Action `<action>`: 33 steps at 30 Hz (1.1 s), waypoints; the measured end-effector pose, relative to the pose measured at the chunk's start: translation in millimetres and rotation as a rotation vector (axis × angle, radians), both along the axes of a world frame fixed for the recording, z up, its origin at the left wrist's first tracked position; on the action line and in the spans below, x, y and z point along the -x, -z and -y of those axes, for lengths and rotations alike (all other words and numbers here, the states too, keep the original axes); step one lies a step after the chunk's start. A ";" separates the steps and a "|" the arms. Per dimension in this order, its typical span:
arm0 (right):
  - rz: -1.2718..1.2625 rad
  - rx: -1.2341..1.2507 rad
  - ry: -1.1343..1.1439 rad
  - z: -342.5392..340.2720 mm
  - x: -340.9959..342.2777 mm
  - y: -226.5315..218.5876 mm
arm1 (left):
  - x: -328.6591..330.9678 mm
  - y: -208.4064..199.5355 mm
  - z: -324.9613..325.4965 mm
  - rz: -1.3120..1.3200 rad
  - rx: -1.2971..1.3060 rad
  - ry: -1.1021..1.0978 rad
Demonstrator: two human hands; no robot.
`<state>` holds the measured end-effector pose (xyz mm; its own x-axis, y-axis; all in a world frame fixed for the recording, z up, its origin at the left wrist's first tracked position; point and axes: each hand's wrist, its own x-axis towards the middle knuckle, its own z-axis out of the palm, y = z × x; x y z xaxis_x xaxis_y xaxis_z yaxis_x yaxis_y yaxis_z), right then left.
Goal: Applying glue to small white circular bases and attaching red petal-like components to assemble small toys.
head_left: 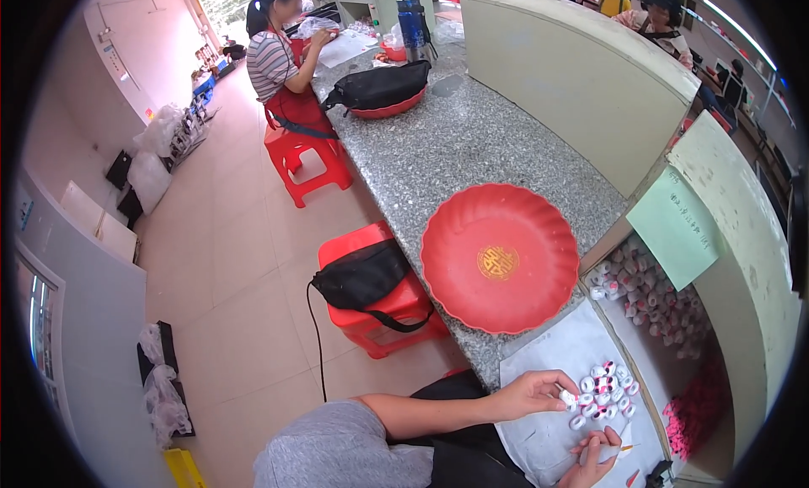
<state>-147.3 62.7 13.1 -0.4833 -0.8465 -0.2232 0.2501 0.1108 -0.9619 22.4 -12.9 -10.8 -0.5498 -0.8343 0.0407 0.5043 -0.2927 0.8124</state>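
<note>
My left hand point(533, 394) pinches a small white rounded piece point(567, 398) between thumb and fingertips. It is just beside a cluster of several similar white pieces point(608, 389) with pink and dark marks, lying on a white sheet point(539, 442). Lower down, close to the near edge of the view, my right hand point(597, 451) is closed around a pale translucent object point(603, 454). A thin pointed tip shows next to those fingers; the object's kind is hard to make out.
A large red scalloped tray point(527, 277) stands on the speckled stone table point(404, 168). An open compartment at right holds many white pieces point(653, 298) and pink ones point(695, 420). A red stool point(358, 244) carries a black bag point(364, 275). A person point(282, 58) sits farther along.
</note>
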 end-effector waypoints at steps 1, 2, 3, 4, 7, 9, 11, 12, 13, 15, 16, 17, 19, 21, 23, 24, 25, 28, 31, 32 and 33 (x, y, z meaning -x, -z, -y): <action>-0.001 0.000 0.000 0.7 -0.4 -0.2 | 0.0 0.1 0.7 -0.007 -0.005 0.007; -0.003 0.002 -0.002 2.3 -1.5 -0.8 | -1.0 0.3 2.1 -0.008 -0.004 0.005; 0.017 0.016 -0.007 4.0 -3.0 -1.6 | -2.5 0.9 3.5 -0.005 0.001 0.005; 0.036 0.030 -0.011 5.7 -3.7 -2.1 | -3.3 1.3 4.9 -0.001 0.006 0.005; 0.017 0.021 -0.009 4.6 -1.0 0.6 | -0.3 3.8 4.5 -0.053 0.002 0.000; 0.027 0.034 -0.018 3.1 -0.8 1.1 | 0.8 0.5 4.2 -0.063 0.005 -0.017; 0.038 0.050 -0.021 0.1 -1.7 -1.2 | 1.9 -5.5 2.2 -0.072 0.011 -0.028; 0.035 0.041 -0.019 2.3 -4.1 -1.4 | 0.2 -6.6 3.0 -0.075 -0.001 -0.037; 0.033 0.032 -0.017 3.8 -5.4 -1.5 | -0.8 -7.0 3.6 -0.078 -0.011 -0.047; 0.010 0.006 -0.026 0.4 -3.4 -1.7 | 1.0 -6.9 0.8 -0.078 -0.014 -0.043; -0.013 -0.019 -0.033 -2.2 -2.4 -2.2 | 2.5 -7.1 -2.0 -0.078 -0.017 -0.037; -0.011 -0.014 -0.033 -3.9 -3.8 -3.3 | 4.3 -5.5 -4.3 -0.076 -0.012 -0.037; -0.059 0.053 0.023 -5.6 -8.7 -6.2 | 7.5 -0.2 -5.1 -0.056 0.022 0.004; 0.034 0.066 -0.067 -10.9 -3.9 -12.2 | 10.9 1.9 -5.8 -0.061 0.029 0.001; 0.126 0.075 -0.154 -15.9 -1.5 -14.3 | 11.7 3.5 -8.4 -0.068 0.031 0.000; 0.103 0.083 -0.173 -14.2 -0.4 -13.1 | 12.6 4.6 -6.6 -0.064 0.041 -0.014; 0.080 0.091 -0.192 -12.9 0.6 -12.2 | 13.5 4.6 -5.6 -0.061 0.050 -0.029; -0.062 0.133 -0.183 -9.4 -0.5 -11.7 | 14.3 0.6 -4.5 -0.059 0.023 -0.033; -0.032 0.128 -0.215 -8.8 -0.3 -22.9 | 13.7 -5.9 -3.9 -0.057 0.003 -0.032; -0.029 0.118 -0.213 -11.3 0.6 -23.5 | 13.6 -7.9 -5.0 -0.055 0.004 -0.028; -0.011 0.129 -0.207 -10.3 1.9 -22.9 | 14.3 -7.1 -4.5 -0.054 0.000 -0.026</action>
<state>-149.2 73.0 36.0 -0.2985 -0.9488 -0.1030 0.2246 0.0351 -0.9738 8.1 -8.5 -3.7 -0.5253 -0.8481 0.0696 0.5545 -0.2792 0.7839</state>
